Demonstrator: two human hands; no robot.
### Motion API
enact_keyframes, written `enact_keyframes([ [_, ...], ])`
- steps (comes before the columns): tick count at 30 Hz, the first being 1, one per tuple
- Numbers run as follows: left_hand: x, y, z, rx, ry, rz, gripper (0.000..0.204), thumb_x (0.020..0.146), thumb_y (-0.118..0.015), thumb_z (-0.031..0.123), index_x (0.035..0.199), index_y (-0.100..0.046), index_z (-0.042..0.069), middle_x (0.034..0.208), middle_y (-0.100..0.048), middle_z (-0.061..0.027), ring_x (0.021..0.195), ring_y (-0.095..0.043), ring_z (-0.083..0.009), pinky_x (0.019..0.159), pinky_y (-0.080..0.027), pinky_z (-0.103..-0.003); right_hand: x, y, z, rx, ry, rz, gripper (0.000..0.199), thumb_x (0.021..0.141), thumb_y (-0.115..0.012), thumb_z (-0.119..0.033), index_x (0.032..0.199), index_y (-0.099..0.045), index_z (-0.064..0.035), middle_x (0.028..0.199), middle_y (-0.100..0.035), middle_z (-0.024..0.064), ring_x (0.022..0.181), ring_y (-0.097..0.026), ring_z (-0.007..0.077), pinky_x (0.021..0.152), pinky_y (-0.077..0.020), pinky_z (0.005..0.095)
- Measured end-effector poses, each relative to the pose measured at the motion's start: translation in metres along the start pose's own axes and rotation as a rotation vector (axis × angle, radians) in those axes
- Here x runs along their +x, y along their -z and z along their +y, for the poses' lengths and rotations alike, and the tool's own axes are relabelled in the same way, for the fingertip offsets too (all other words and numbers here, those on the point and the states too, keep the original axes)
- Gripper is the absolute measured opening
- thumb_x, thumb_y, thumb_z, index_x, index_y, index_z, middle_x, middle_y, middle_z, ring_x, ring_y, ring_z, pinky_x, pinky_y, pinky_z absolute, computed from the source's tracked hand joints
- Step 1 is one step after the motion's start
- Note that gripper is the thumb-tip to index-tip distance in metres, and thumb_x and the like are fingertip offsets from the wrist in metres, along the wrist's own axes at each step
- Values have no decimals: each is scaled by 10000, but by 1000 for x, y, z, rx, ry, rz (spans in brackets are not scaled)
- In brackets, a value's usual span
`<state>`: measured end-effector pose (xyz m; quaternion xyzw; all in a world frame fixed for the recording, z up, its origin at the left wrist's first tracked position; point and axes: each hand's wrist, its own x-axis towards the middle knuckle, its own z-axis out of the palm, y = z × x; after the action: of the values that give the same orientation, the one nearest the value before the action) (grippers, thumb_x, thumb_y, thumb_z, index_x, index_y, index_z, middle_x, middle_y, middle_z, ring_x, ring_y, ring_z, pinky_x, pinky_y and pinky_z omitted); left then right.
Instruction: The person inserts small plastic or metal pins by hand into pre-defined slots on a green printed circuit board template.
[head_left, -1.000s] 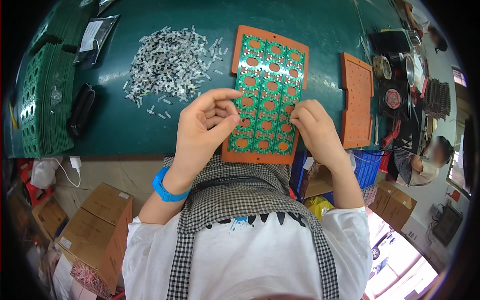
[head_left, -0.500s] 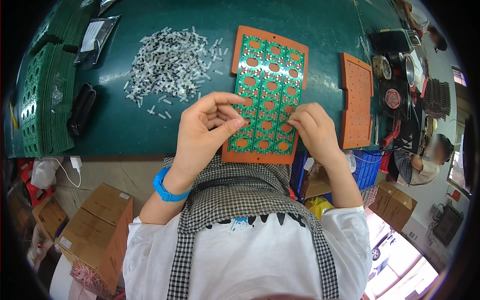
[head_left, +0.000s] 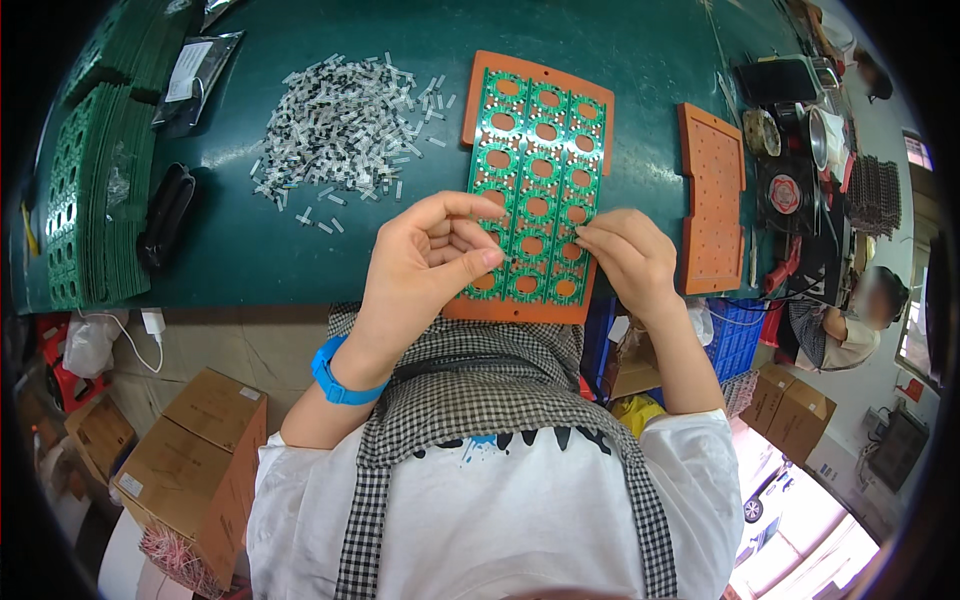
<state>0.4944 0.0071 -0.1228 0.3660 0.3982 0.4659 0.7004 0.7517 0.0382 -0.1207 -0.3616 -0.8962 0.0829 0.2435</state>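
Observation:
A green circuit board panel (head_left: 539, 206) with rows of oval cut-outs lies on an orange tray (head_left: 545, 72). Over the panel's near left part is my left hand (head_left: 430, 262), its lower fingers curled in, the forefinger and thumb bent towards the board with a gap between their tips. Whatever these curled fingers hold is hidden. My right hand (head_left: 635, 262) rests at the panel's near right edge, fingertips pinched together against the board; any small part in them is covered. Left of the panel is a heap of small clear-and-dark tubular pieces (head_left: 340, 125).
Stacked green panels (head_left: 95, 200) stand at the far left beside a black case (head_left: 168, 215) and a silvery bag (head_left: 197, 80). A second orange tray (head_left: 712, 205) lies to the right, near tools and a black box (head_left: 785, 190). Cardboard boxes (head_left: 200, 440) stand below the table; another person (head_left: 850, 325) sits at right.
My left hand has shifted slightly right and its thumb and forefinger have parted a little more. The right hand stays at the board's edge, with its fingers slightly lower.

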Motion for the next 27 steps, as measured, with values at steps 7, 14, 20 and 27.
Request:
enact_keyframes([
  [7,-3,-6,2,-61,59,-38,345,833,-650,-48,1165,-562,-16,850,-657,-50,779,-629,-77,687,-501,-190,6,6,-19,-210,84,-5,306,671,-761,-178,948,-675,-79,966,-627,35,852,-608,223,656,-493,336],
  [14,-6,-24,1,-74,222,-285,419,822,-638,-81,1220,-519,-24,873,-631,-50,828,-615,-92,721,-504,-211,-2,13,-44,-30,381,92,414,667,-767,-228,1054,-693,-100,936,-635,16,774,-579,167,605,-428,297],
  [20,2,-22,20,391,80,-159,296,809,-644,-40,1095,-619,33,880,-632,-52,814,-613,-118,720,-492,-245,-3,6,-51,229,18,118,168,717,-702,-30,869,-636,-56,862,-621,58,751,-591,231,614,-465,339],
  [27,63,44,23,1524,-501,292,152,765,-709,146,904,-665,102,955,-581,-27,982,-506,-244,875,-343,-392,-10,10,-30,346,-346,-135,98,792,-630,8,872,-576,-11,914,-560,107,877,-548,292,765,-449,368],
])
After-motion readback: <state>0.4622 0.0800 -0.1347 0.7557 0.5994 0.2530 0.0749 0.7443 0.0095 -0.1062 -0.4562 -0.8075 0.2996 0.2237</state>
